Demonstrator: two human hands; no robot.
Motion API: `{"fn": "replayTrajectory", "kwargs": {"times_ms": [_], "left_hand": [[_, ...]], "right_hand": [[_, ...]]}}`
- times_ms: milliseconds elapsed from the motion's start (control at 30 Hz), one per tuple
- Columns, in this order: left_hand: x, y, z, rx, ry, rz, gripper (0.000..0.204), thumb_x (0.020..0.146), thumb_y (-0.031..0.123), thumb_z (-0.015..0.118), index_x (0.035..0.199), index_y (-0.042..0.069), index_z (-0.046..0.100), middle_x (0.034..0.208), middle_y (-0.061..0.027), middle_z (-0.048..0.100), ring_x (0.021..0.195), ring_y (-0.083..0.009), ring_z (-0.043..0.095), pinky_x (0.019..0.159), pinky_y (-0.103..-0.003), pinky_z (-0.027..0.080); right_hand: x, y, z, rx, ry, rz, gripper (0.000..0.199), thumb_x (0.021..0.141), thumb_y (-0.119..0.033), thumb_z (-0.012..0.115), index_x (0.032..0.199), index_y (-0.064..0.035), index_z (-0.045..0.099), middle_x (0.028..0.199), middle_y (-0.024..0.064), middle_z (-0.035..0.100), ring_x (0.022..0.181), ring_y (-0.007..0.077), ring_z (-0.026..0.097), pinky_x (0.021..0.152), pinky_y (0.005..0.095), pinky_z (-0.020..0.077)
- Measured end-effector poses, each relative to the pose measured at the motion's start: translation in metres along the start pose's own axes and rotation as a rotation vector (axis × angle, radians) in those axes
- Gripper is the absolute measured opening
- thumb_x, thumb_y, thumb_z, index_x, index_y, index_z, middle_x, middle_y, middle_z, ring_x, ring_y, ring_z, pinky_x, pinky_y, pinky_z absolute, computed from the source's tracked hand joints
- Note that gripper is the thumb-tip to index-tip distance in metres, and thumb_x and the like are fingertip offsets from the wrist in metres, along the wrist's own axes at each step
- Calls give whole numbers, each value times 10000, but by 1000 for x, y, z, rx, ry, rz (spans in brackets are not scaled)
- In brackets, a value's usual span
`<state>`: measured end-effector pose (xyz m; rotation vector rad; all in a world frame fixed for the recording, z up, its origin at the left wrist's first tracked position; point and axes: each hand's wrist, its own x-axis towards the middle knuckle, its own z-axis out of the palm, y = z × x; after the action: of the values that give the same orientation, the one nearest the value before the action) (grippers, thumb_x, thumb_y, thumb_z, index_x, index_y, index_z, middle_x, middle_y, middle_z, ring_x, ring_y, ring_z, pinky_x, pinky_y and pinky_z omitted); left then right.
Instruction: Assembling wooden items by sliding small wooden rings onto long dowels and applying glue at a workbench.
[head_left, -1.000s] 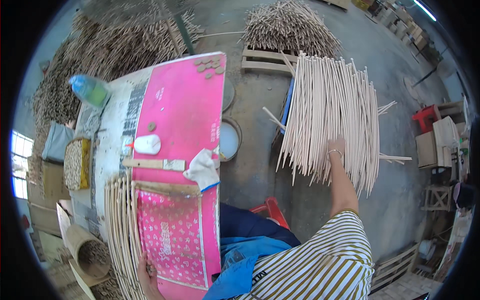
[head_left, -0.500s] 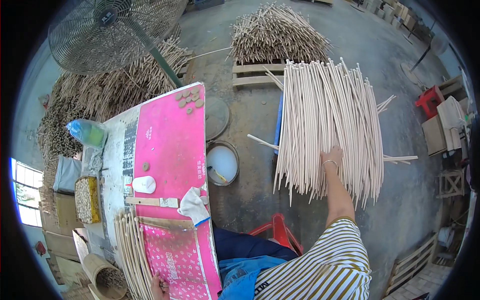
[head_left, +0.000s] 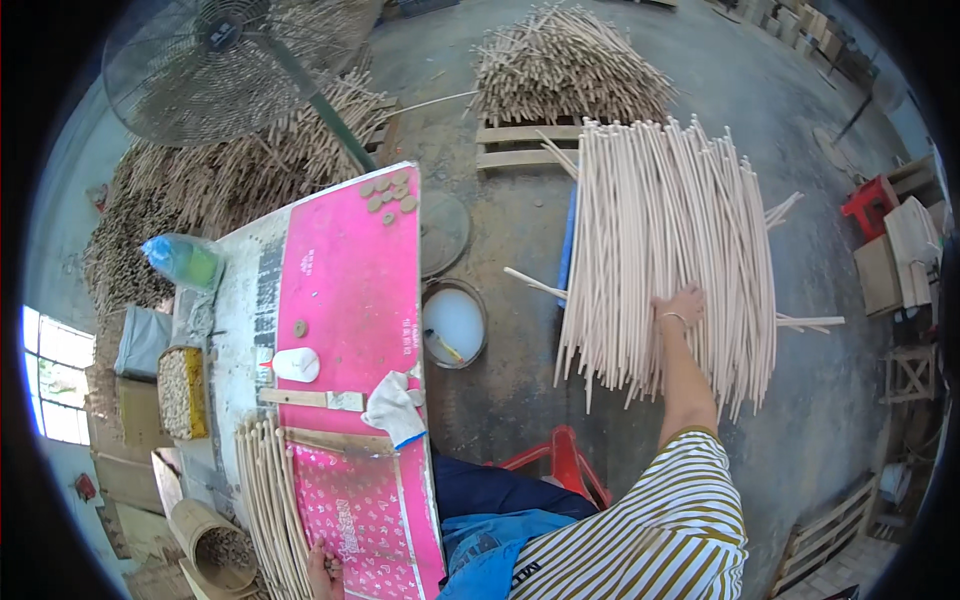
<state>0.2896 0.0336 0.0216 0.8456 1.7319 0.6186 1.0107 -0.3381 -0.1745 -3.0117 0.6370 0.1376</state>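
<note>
My right hand lies palm down on a large stack of pale wooden sticks, its fingers stretched out and apart. The sticks lie roughly lengthwise, many with small knobbed far ends. At the lower edge, my left hand is partly cut off, its fingers curled beside a row of knob-ended sticks on the worktable. Whatever those fingers hold, if anything, is hidden. Pink sheeting covers much of the worktable. On it are a white glue bottle, a flat wooden-handled brush and a white glove.
Several small round discs sit at the table's far corner. A yellow box of small wooden pieces stands at left. Between table and stack are a bucket of whitish liquid and a red stool. A fan stands beyond the table.
My right hand has shifted slightly right across the stack, and its fingers are more spread. The whole view has slid a little to the right. My left hand stays beside the row of sticks.
</note>
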Motion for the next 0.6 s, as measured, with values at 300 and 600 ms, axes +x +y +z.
{"fn": "replayTrajectory", "kwargs": {"times_ms": [300, 600], "left_hand": [[-3, -7, 1, -71, -12, 93, 179, 938, 230, 713, 806, 123, 657, 704, 24, 567, 519, -60, 450, 423, -168, 313], [-3, -4, -5, 69, -96, 80, 195, 944, 259, 690, 796, 135, 657, 659, 27, 572, 513, -62, 458, 416, -170, 319]], "right_hand": [[10, -19, -24, -152, -230, 68, 983, 679, -603, 851, 1412, -52, 496, 1456, 126, 462, 1340, 272, 469, 1088, 433, 407], [13, -9, -17, -63, -192, 50, 998, 639, -549, 893, 1389, -33, 482, 1402, 144, 487, 1323, 298, 470, 1093, 424, 410]]}}
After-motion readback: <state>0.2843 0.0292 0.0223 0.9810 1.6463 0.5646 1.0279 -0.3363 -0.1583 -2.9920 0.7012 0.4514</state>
